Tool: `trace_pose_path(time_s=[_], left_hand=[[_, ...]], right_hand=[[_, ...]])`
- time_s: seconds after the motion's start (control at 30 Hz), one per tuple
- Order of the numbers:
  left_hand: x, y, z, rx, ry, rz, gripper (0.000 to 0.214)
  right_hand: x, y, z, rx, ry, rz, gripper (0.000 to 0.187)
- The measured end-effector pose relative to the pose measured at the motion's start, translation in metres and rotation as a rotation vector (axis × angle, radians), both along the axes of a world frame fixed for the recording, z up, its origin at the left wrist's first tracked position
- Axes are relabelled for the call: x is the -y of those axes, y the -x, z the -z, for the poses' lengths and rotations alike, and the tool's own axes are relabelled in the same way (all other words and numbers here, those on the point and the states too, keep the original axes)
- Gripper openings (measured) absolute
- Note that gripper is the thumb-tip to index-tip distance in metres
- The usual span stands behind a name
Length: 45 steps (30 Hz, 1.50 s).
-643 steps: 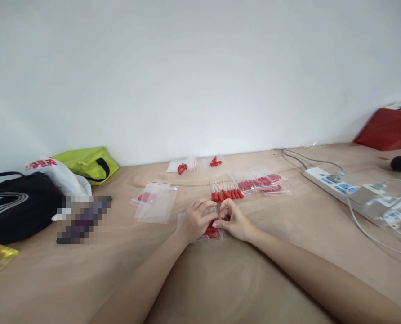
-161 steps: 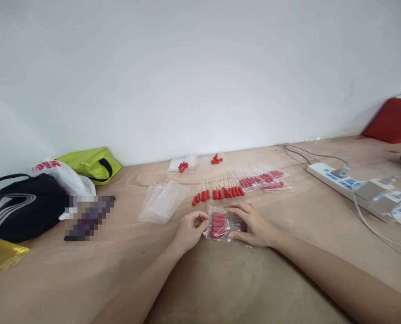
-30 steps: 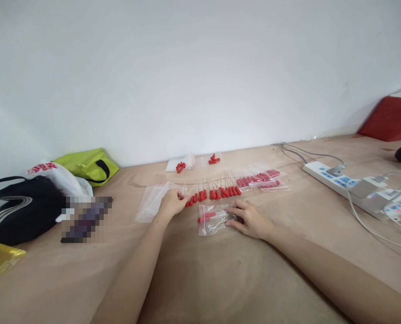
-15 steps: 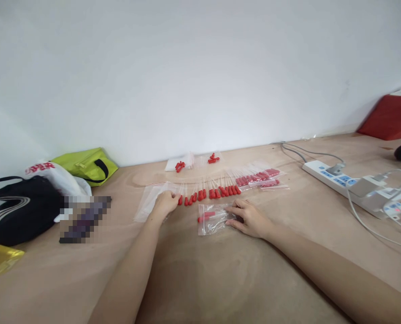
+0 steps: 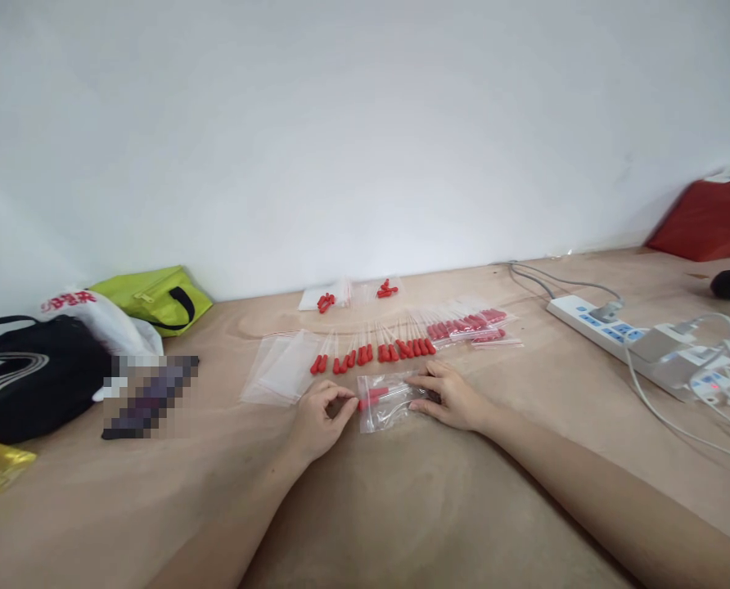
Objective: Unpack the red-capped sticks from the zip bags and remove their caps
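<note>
A clear zip bag (image 5: 395, 413) lies flat in front of me, with a glass dropper (image 5: 372, 396) partly inside it, its red rubber bulb toward the bag's left mouth. My left hand (image 5: 323, 419) pinches at the bulb's end, thumb and forefinger together. At the bag's other end, my right hand (image 5: 454, 399) grips the plastic between thumb and fingers. Just beyond, several red-bulbed droppers (image 5: 365, 353) lie in a fanned row, bulbs toward me. Flat zip bags (image 5: 276, 372) overlap to the left of that row.
Bagged droppers (image 5: 466, 324) lie right of the row. Red bulbs (image 5: 326, 303) rest on bags by the wall. A power strip (image 5: 610, 339) with cables is at right, a red bag (image 5: 709, 217) behind. A black bag (image 5: 39, 380) and a green pouch (image 5: 150, 301) stand left.
My left hand has moved from the left end of the dropper row toward me and right, to the bulb at the bag's mouth. My right hand stays on the bag.
</note>
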State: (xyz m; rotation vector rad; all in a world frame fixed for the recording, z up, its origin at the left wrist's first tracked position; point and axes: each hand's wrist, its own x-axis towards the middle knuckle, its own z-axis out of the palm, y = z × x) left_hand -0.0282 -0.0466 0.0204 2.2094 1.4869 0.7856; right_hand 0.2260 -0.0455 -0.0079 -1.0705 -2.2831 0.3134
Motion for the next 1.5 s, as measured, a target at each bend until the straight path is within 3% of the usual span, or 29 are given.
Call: trace_pose_path(time_s=[0.3, 0.63, 0.87, 1.17, 1.3, 1.4, 1.5], left_hand=[[-0.009, -0.006, -0.006, -0.054, 0.058, 0.248, 0.03], [-0.003, -0.015, -0.012, -0.077, 0.099, 0.171, 0.004], [-0.001, 0.0, -0.016, -0.03, 0.202, 0.083, 0.011], [-0.005, 0.028, -0.024, 0.035, 0.378, 0.066, 0.016], [-0.002, 0.027, -0.021, -0.087, 0.264, 0.036, 0.024], [0.001, 0.019, -0.021, -0.18, 0.134, 0.079, 0.018], [0.004, 0.016, -0.024, -0.263, 0.169, 0.084, 0.012]], right_hand=[[0.001, 0.001, -0.005, -0.013, 0.053, -0.03, 0.041], [0.002, 0.001, -0.004, -0.043, 0.09, -0.03, 0.047], [0.002, 0.001, -0.003, -0.06, 0.118, -0.015, 0.044], [0.002, 0.001, -0.003, -0.069, 0.125, -0.016, 0.041], [0.003, 0.002, -0.003, -0.061, 0.126, -0.003, 0.041], [0.003, 0.002, -0.003, -0.065, 0.132, -0.004, 0.04], [0.003, 0.002, -0.004, -0.068, 0.137, -0.012, 0.04]])
